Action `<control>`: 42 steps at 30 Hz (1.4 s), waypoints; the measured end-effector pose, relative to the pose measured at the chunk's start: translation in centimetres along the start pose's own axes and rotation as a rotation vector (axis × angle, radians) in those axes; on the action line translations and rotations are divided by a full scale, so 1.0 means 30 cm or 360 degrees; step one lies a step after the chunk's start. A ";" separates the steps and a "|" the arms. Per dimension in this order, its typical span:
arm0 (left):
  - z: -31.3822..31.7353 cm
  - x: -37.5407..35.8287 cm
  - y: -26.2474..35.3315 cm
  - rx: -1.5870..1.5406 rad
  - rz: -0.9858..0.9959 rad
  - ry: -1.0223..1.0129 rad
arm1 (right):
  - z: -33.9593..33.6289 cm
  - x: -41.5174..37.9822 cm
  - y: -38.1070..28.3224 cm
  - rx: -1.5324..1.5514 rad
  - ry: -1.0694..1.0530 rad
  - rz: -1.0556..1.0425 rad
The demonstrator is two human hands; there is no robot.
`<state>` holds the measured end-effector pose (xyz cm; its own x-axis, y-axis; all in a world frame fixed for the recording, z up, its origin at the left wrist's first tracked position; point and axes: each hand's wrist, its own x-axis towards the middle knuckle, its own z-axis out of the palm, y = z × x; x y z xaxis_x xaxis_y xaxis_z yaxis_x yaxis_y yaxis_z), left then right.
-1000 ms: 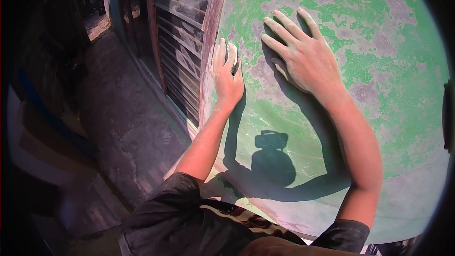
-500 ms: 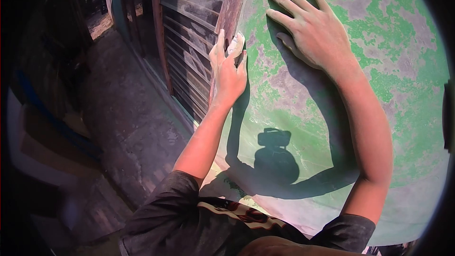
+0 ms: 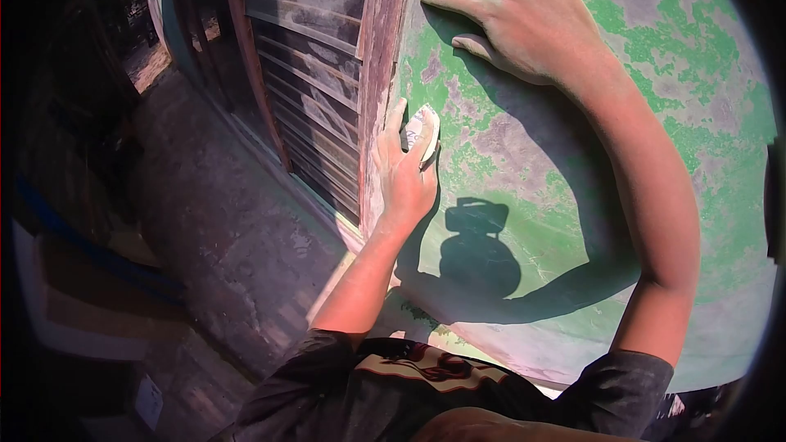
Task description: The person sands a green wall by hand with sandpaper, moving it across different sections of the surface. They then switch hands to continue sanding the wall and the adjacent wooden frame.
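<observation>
A small whitish pad with faint printing point(image 3: 421, 133) is held under the fingers of my left hand point(image 3: 405, 172), against the wall close to the wooden window frame. Dust coats these fingers. Higher up and to the right, my right hand point(image 3: 524, 20) lies with fingers spread on the wall point(image 3: 655, 106), whose green paint is patchy with grey areas. Nothing shows in my right hand, and its topmost fingertips are cut off by the view's edge.
Left of my left hand is a louvred window point(image 3: 307, 74) in a worn wooden frame point(image 3: 381, 41). A concrete floor point(image 3: 221, 221) stretches along the lower left, with a blue strip point(image 3: 90, 250) beyond. Shadows of my head and arms fall on the wall.
My left hand has moved down the wall with the pad, of which more now shows. My right hand appears higher and further left as the view has shifted.
</observation>
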<state>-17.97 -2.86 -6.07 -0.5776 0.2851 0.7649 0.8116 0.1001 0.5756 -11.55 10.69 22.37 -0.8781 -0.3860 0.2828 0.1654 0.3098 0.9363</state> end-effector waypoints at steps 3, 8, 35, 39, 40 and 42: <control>0.019 0.045 -0.030 -0.0001 -0.0064 0.0066 | -0.049 0.041 -0.027 -0.0014 0.0027 -0.0030; -0.041 0.206 -0.032 -0.0029 -0.0050 0.0219 | -0.058 0.037 -0.052 0.0069 0.0024 -0.0035; -0.088 0.353 -0.054 0.0006 0.0195 0.0207 | -0.019 -0.003 -0.120 0.0476 0.0120 0.0107; -0.083 0.249 -0.079 -0.0044 0.0224 0.0021 | -0.035 -0.005 -0.125 0.0500 0.0113 0.0168; -0.074 0.176 -0.086 -0.0048 0.0236 -0.0058 | -0.048 0.014 -0.139 0.0501 0.0113 0.0185; -0.057 0.072 -0.118 -0.0055 0.0249 -0.0139 | -0.073 0.006 -0.169 0.0511 0.0118 0.0202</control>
<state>-22.25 -4.21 -5.97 -0.4338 0.3764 0.8186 0.8864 0.0155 0.4626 -11.56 7.15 18.13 -0.8228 -0.3851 0.4181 0.1112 0.6122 0.7828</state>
